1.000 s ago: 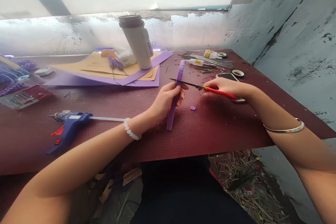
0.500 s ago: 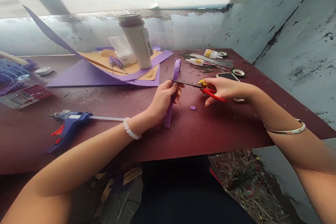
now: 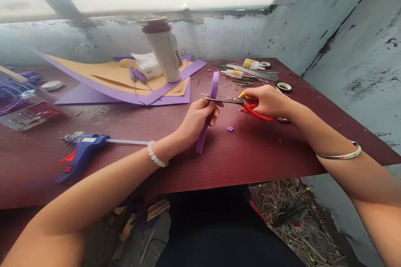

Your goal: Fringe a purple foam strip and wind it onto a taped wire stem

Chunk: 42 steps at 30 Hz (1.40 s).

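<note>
A narrow purple strip (image 3: 203,135) is pinched between the thumb and fingers of my left hand (image 3: 200,117); its upper part stands above the fingers, with fine cuts along one edge, and its lower end hangs toward the table. My right hand (image 3: 266,101) grips scissors (image 3: 258,113) with red and yellow handles. Their blades lie across the strip just above my left thumb and look nearly closed. Below the scissors, a small purple scrap (image 3: 229,129) rests on the table.
A blue glue gun (image 3: 86,154) lies left of my left forearm. Behind are a coffee cup (image 3: 163,52), purple sheets (image 3: 84,91) and brown paper (image 3: 109,76). Wires (image 3: 257,73), glue bottles (image 3: 234,74) and green tape (image 3: 284,86) are at the back right of the dark red table (image 3: 175,175).
The scissor blades have closed further across the strip, and my right hand's fingers have drawn together. The strip's top has shifted slightly right. The large purple sheet's raised left end has sunk.
</note>
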Available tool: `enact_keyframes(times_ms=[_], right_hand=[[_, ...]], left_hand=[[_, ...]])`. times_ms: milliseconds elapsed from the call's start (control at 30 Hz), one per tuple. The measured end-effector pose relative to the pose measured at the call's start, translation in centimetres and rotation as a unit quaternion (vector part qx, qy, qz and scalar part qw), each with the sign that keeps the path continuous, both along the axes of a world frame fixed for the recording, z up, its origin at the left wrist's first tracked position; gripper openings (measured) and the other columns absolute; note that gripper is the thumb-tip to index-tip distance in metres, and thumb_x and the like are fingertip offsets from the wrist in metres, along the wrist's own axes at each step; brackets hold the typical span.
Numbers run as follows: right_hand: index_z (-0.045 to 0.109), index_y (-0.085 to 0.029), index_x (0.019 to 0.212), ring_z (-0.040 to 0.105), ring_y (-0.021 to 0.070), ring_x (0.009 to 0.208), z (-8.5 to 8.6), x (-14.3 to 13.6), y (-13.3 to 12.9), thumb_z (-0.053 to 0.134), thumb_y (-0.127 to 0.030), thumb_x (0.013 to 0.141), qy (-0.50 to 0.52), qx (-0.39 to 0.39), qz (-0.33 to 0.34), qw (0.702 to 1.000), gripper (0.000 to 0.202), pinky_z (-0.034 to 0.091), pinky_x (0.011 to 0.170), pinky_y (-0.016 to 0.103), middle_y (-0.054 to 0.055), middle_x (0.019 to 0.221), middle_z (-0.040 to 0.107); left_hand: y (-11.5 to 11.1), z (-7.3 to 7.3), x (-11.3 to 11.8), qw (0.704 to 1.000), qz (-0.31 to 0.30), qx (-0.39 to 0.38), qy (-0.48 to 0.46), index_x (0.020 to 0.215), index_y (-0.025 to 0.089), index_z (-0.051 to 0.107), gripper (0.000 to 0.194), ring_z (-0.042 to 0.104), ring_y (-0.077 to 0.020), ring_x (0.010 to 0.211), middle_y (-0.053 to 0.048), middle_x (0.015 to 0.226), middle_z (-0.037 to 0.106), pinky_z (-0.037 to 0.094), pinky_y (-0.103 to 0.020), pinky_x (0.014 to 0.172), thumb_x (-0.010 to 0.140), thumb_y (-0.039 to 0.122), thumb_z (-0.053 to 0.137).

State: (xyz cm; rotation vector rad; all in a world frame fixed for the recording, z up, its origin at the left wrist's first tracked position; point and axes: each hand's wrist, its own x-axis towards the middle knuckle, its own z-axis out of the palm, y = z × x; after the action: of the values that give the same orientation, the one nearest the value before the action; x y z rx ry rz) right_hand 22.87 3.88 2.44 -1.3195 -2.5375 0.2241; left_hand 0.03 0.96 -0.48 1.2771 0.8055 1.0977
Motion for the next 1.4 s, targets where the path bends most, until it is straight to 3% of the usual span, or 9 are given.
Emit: enact_keyframes(times_ms=[200, 433, 767, 933, 1233, 1400], right_hand=[[0.039, -0.022, 0.065, 0.036, 0.0105, 0.055, -0.04, -0.15, -0.35, 0.055, -0.026, 0.077, -0.015, 0.034, 0.003, 0.999, 0.021, 0.030, 0.058, 0.028, -0.003, 0.058, 0.043], [0.039, -0.022, 0.064, 0.037, 0.0108, 0.054, 0.03, -0.17, -0.31, 0.051, -0.028, 0.075, -0.026, 0.035, 0.014, 0.999, 0.017, 0.030, 0.058, 0.028, -0.002, 0.058, 0.046], [0.036, -0.022, 0.060, 0.032, 0.0099, 0.052, 0.03, 0.20, -0.13, 0.054, -0.031, 0.073, -0.015, 0.030, 0.023, 0.999, 0.024, 0.029, 0.055, 0.028, -0.005, 0.053, 0.038], [0.035, -0.022, 0.057, 0.031, 0.0100, 0.054, 0.34, 0.19, -0.14, 0.055, -0.032, 0.072, -0.007, -0.011, 0.023, 1.000, 0.027, 0.028, 0.055, 0.029, -0.005, 0.052, 0.034], [0.035, -0.022, 0.056, 0.027, 0.0093, 0.053, 0.62, 0.36, -0.21, 0.050, -0.031, 0.071, 0.020, -0.196, 0.044, 0.979, 0.023, 0.024, 0.052, 0.029, -0.005, 0.055, 0.029], [0.032, -0.022, 0.057, 0.026, 0.0095, 0.053, 0.67, 0.74, -0.12, 0.051, -0.034, 0.072, 0.018, -0.215, 0.049, 0.975, 0.026, 0.023, 0.053, 0.029, -0.005, 0.056, 0.027]], left_hand=[[0.08, -0.18, 0.08, 1.000, 0.002, 0.017, -0.018, 0.069, 0.015, 0.054, 0.031, 0.042, -0.0012, 0.039, 0.005, 0.059, 0.053, 0.033, -0.016, 0.042, 0.097, 0.008, 0.043], [-0.11, -0.13, 0.14, 1.000, -0.004, 0.011, -0.008, 0.075, 0.014, 0.057, 0.027, 0.041, -0.0016, 0.038, 0.006, 0.058, 0.053, 0.033, -0.016, 0.042, 0.098, 0.009, 0.043], [0.05, -0.37, 0.07, 0.999, -0.024, 0.029, -0.009, 0.079, 0.013, 0.059, 0.025, 0.042, -0.0012, 0.038, 0.006, 0.059, 0.053, 0.032, -0.016, 0.042, 0.098, 0.011, 0.044], [0.01, -0.39, 0.05, 0.999, -0.028, 0.028, -0.020, 0.080, 0.013, 0.060, 0.023, 0.043, -0.0014, 0.039, 0.005, 0.059, 0.054, 0.032, -0.016, 0.042, 0.097, 0.011, 0.045], [-0.18, -0.12, -0.23, 0.997, -0.061, 0.022, -0.041, 0.078, 0.013, 0.062, 0.026, 0.044, -0.0037, 0.040, 0.003, 0.056, 0.055, 0.033, -0.018, 0.043, 0.097, 0.017, 0.046], [-0.32, -0.08, -0.23, 0.997, -0.062, 0.021, -0.035, 0.077, 0.013, 0.063, 0.027, 0.045, -0.0039, 0.041, 0.003, 0.056, 0.055, 0.034, -0.018, 0.044, 0.097, 0.016, 0.044]])
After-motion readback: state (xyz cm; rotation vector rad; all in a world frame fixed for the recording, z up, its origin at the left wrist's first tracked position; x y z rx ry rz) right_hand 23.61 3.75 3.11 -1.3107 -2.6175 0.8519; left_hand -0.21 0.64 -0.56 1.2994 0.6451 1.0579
